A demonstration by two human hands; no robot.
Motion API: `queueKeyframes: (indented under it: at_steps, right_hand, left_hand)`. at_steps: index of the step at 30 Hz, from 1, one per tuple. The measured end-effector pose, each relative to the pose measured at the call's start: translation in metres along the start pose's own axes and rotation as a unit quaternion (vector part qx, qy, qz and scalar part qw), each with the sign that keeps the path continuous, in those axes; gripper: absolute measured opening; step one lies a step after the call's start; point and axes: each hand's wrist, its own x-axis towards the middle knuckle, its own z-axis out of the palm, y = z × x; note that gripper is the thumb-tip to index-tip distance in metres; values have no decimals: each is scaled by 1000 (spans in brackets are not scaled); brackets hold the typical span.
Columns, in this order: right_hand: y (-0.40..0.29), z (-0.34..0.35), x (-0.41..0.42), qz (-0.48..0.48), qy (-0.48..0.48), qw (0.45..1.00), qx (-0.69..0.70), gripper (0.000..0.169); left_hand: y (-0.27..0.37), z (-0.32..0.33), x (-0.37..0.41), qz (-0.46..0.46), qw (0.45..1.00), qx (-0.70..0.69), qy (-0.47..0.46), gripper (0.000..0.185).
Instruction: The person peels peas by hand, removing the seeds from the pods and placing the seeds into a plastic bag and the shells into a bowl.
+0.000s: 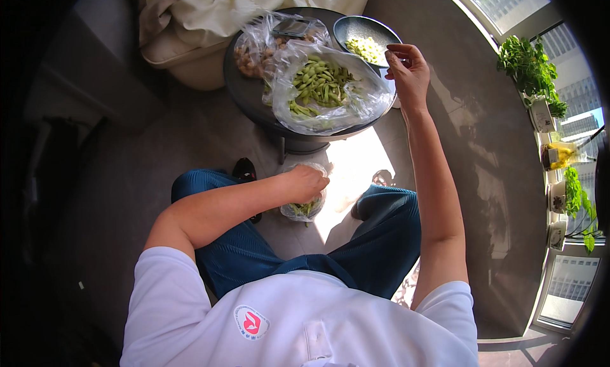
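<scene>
My right hand (409,71) hangs over the right rim of a dark bowl (347,28) that holds shelled green beans (367,50). Its fingers are bent, and whether a bean is between them is too small to tell. My left hand (307,183) is over a small plastic-lined container (290,212) between my knees, in which green pods (305,208) lie. The left fingers are curled, their tips turned away from view. In front of me an opened clear plastic bag (288,117) of green soybean pods (324,83) lies on a round dark table (243,97).
Another plastic bag with brown lumpy items (248,59) and a phone (290,27) on top are at the table's back left. Behind stands a cream seat with cloth (205,14). Potted plants (529,66) line the window ledge at right. My feet flank the small container.
</scene>
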Motion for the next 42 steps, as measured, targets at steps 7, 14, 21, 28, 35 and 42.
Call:
queueKeyframes:
  at_steps: [7, 14, 21, 28, 35, 42]
  right_hand:
    - [-3, 29, 18, -132, -52, 940, -311, 13]
    - [32, 79, -28, -136, -142, 867, -459, 18]
    - [28, 79, -36, -137, -145, 870, -450, 19]
    - [15, 44, -58, 60, -99, 993, 4, 13]
    - [-21, 17, -92, 116, -172, 963, 172, 18]
    - [-6, 9, -101, 70, -176, 973, 133, 24]
  left_hand:
    - [6, -14, -3, -51, 993, 40, -101, 37]
    - [11, -24, -1, -59, 992, 21, -108, 35]
    - [10, -25, 1, -76, 987, 38, -138, 33]
    - [28, -85, 3, -63, 974, -217, -25, 34]
    - [7, -128, 10, -117, 665, -720, 159, 57]
    - [-3, -125, 30, -74, 650, -722, 228, 19]
